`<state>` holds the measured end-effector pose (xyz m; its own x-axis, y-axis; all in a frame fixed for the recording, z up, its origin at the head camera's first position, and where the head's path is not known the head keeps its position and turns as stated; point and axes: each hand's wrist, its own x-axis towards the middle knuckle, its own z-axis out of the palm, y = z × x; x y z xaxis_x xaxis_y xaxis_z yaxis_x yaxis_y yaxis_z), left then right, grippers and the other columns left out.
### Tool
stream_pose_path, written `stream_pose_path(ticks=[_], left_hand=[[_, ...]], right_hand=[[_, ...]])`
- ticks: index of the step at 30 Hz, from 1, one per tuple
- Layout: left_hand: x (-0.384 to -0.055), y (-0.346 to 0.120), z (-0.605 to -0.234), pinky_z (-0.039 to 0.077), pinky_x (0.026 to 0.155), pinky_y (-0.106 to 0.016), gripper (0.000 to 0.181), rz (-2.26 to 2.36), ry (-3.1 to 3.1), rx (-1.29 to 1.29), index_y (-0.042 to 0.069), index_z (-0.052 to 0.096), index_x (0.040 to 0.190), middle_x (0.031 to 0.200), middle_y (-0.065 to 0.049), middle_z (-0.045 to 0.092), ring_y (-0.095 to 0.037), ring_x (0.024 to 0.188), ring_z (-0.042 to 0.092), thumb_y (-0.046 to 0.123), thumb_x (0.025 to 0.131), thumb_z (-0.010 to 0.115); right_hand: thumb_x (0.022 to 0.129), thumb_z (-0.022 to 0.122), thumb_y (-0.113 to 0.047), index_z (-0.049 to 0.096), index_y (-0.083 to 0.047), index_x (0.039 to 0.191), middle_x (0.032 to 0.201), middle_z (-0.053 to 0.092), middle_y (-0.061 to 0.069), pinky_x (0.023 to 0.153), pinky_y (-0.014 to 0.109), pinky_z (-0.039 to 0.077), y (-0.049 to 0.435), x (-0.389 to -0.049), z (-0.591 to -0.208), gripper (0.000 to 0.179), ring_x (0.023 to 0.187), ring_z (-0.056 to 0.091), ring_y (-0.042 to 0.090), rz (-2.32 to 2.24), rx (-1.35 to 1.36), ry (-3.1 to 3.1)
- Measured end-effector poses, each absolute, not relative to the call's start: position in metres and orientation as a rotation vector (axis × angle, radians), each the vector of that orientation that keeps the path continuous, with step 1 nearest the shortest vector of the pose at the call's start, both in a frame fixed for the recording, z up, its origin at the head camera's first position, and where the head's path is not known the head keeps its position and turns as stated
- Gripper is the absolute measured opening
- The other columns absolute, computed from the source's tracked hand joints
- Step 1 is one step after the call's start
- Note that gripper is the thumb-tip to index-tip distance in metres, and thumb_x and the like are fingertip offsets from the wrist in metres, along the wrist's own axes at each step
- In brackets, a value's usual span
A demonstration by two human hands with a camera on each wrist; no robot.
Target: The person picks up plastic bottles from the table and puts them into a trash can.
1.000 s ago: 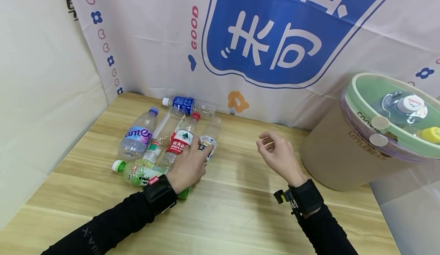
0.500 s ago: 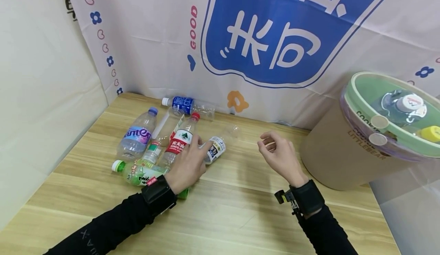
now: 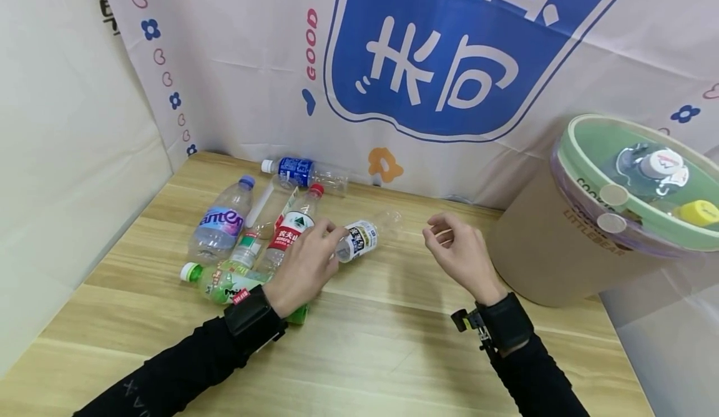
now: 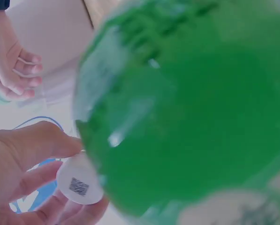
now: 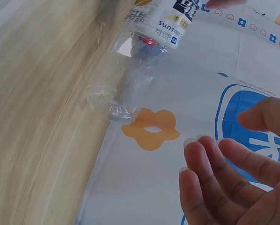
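My left hand point(image 3: 306, 264) pinches the white cap point(image 4: 79, 182) end of a clear plastic bottle with a white label point(image 3: 361, 237). The bottle's clear base points right and away. Under and beside that hand lie a red-labelled bottle point(image 3: 286, 235) with a red cap and a green-labelled bottle point(image 3: 216, 281), whose green end point(image 4: 200, 117) fills much of the left wrist view. My right hand point(image 3: 460, 251) hangs over the table, its fingers loosely curled with nothing in them. In the right wrist view, the white-labelled bottle point(image 5: 163, 21) shows apart from the right fingers point(image 5: 200, 164).
More bottles lie at the left: a purple-labelled one point(image 3: 221, 219), a blue-labelled one point(image 3: 296, 171) by the back cloth, and a clear one point(image 3: 271, 208). A tall beige bin point(image 3: 522, 242) with a green rim stands at the right, bottles inside. Printed cloth point(image 3: 253, 111) borders the back.
My left hand has turned the white-labelled bottle away from the other bottles, its base swinging right and toward my right hand. The right hand stays nearly where it was.
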<state>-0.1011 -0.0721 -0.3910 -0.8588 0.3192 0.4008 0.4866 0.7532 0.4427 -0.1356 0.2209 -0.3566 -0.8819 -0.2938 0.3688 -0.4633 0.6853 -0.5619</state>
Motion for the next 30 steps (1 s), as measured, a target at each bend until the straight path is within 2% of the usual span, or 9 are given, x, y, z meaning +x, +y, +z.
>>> stream_pose_path(ticks=[6,14,17,22,26,30], left_hand=[[-0.099,-0.072,-0.382,0.057,0.076,-0.035,0.037,-0.816,-2.597,-0.673,0.004,0.074,0.112,0.107,-0.008,0.065,-0.024,0.095,0.061,-0.004,0.077,0.084],[-0.092,-0.071,-0.372,0.056,0.072,-0.031,0.031,-0.832,-2.470,-0.784,0.004,0.075,0.105,0.100,-0.005,0.065,-0.020,0.090,0.061,-0.006,0.076,0.084],[-0.089,-0.071,-0.367,0.056,0.074,-0.032,0.028,-0.828,-2.438,-0.807,0.004,0.075,0.102,0.100,-0.004,0.065,-0.021,0.091,0.061,-0.004,0.077,0.085],[-0.083,-0.069,-0.356,0.056,0.076,-0.032,0.021,-0.828,-2.365,-0.862,0.004,0.075,0.095,0.099,-0.004,0.064,-0.021,0.092,0.062,-0.003,0.078,0.085],[-0.077,-0.066,-0.347,0.056,0.078,-0.031,0.020,-0.825,-2.292,-0.910,0.004,0.075,0.094,0.100,-0.005,0.065,-0.021,0.092,0.062,-0.003,0.077,0.085],[-0.072,-0.063,-0.340,0.056,0.080,-0.031,0.022,-0.832,-2.232,-0.959,0.003,0.075,0.095,0.103,-0.005,0.066,-0.021,0.094,0.063,-0.002,0.077,0.085]], right_hand=[[0.099,0.067,-0.013,0.068,-0.003,0.115,0.100,0.070,0.010,0.075,0.043,0.059,0.225,-0.133,-0.353,0.018,0.084,0.069,0.024,0.987,0.606,-2.630],[0.098,0.068,-0.013,0.068,-0.005,0.114,0.100,0.069,0.007,0.076,0.044,0.058,0.228,-0.129,-0.347,0.018,0.087,0.068,0.022,0.983,0.650,-2.601],[0.097,0.070,-0.014,0.067,-0.006,0.117,0.106,0.069,0.008,0.077,0.045,0.057,0.228,-0.129,-0.347,0.022,0.094,0.066,0.022,0.977,0.693,-2.598],[0.091,0.079,-0.015,0.062,-0.004,0.129,0.123,0.062,0.012,0.086,0.044,0.052,0.227,-0.129,-0.346,0.043,0.112,0.057,0.027,0.887,0.838,-2.598],[0.084,0.086,-0.019,0.055,-0.006,0.139,0.136,0.055,0.011,0.100,0.049,0.044,0.227,-0.130,-0.344,0.064,0.126,0.048,0.029,0.835,0.938,-2.594],[0.076,0.092,-0.020,0.051,-0.007,0.144,0.144,0.048,0.013,0.107,0.056,0.036,0.225,-0.131,-0.346,0.080,0.134,0.040,0.033,0.778,1.033,-2.574]])
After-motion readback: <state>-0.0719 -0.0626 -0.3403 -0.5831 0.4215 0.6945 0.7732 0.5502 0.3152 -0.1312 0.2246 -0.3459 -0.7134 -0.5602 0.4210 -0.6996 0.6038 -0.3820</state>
